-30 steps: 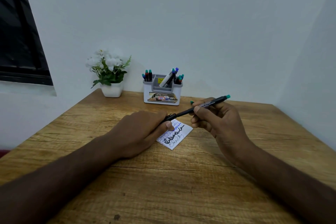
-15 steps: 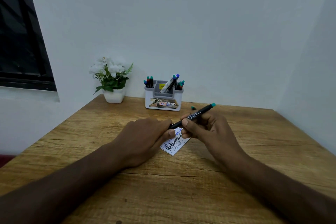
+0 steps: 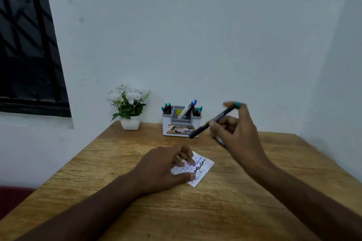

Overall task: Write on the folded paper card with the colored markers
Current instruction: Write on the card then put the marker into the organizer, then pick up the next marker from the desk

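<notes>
The card (image 3: 197, 170) lies near the middle of the desk (image 3: 225, 211), already carrying several lines of script in black and blue, so the writing looks well under way; a strip at its right end is bare, which suggests room for more, though whether more is meant cannot be told. The left hand (image 3: 166, 168) rests on the card's left part, fingers loosely bent and pressing it flat, thumb at its near edge. The right hand (image 3: 235, 133) is raised above the desk's far right part, its fingers curled round a dark marker (image 3: 214, 120) with a teal end; the hand is blurred, and the marker's lower end seems capped, but that is uncertain. A second dark marker (image 3: 220, 141) appears to lie on the desk just beneath that hand.

At the far edge stands a white holder (image 3: 181, 126) with more markers upright in it; a white pot of white flowers (image 3: 130, 107) sits at the far left corner. The desk is wood-grained; plain pale walls meet behind it; a dark window (image 3: 29, 45) is set in the left wall.
</notes>
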Demonstrator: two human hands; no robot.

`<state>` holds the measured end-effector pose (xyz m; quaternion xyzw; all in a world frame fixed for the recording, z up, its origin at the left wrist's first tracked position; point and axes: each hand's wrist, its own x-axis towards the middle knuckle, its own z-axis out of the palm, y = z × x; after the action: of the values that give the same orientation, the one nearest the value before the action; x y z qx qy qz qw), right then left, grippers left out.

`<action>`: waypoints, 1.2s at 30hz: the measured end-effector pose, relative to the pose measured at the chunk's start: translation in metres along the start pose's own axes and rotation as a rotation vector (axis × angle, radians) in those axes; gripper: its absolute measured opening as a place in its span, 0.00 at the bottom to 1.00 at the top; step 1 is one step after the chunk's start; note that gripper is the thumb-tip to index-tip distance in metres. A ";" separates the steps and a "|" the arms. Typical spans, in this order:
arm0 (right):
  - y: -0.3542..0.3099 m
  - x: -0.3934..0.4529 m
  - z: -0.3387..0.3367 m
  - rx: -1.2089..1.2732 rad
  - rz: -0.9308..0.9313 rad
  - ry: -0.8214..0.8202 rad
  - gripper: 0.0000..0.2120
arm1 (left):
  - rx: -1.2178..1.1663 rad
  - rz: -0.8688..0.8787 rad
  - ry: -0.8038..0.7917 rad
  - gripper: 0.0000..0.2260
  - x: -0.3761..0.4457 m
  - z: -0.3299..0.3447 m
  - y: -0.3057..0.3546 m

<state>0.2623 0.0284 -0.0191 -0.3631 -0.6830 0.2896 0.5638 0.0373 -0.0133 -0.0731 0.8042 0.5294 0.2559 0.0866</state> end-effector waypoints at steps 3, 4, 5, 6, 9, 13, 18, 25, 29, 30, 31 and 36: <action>-0.011 0.052 0.012 -0.189 -0.144 0.036 0.34 | -0.010 -0.001 0.008 0.20 0.000 -0.001 0.001; -0.014 0.073 0.020 -0.236 -0.185 0.046 0.35 | -0.004 0.002 0.005 0.20 0.000 -0.001 0.001; -0.017 0.094 0.030 -0.276 -0.221 0.048 0.34 | 0.004 0.006 0.003 0.20 0.000 -0.001 0.001; -0.018 0.113 0.041 -0.314 -0.246 0.035 0.32 | 0.011 0.011 0.005 0.20 0.000 -0.001 0.000; -0.012 0.158 0.074 -0.413 -0.294 -0.037 0.27 | 0.017 0.021 0.004 0.21 0.001 0.000 -0.001; 0.011 0.180 0.110 -0.579 -0.311 -0.196 0.19 | 0.030 0.031 0.002 0.22 0.002 0.000 -0.005; 0.028 0.183 0.128 -0.871 -0.309 -0.370 0.10 | 0.043 0.039 0.007 0.22 0.005 0.001 -0.008; 0.013 0.172 0.099 -0.892 -0.381 -0.357 0.20 | 0.038 0.038 0.007 0.21 0.003 0.001 -0.009; 0.009 0.125 0.048 -0.697 -0.504 -0.078 0.13 | 0.045 0.047 0.002 0.18 0.002 0.000 -0.007; 0.014 0.109 0.035 -0.681 -0.499 -0.042 0.12 | 0.047 0.053 0.001 0.18 0.002 0.000 -0.006; 0.021 0.092 0.022 -0.690 -0.477 -0.031 0.12 | 0.049 0.062 0.003 0.17 0.002 -0.001 -0.006; 0.065 0.032 -0.026 -0.934 -0.189 -0.222 0.14 | 0.039 0.098 -0.011 0.13 0.004 0.001 -0.004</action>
<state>0.2961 0.0914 -0.0484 -0.4806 -0.8258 -0.0631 0.2882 0.0359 -0.0072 -0.0746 0.8320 0.4939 0.2452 0.0613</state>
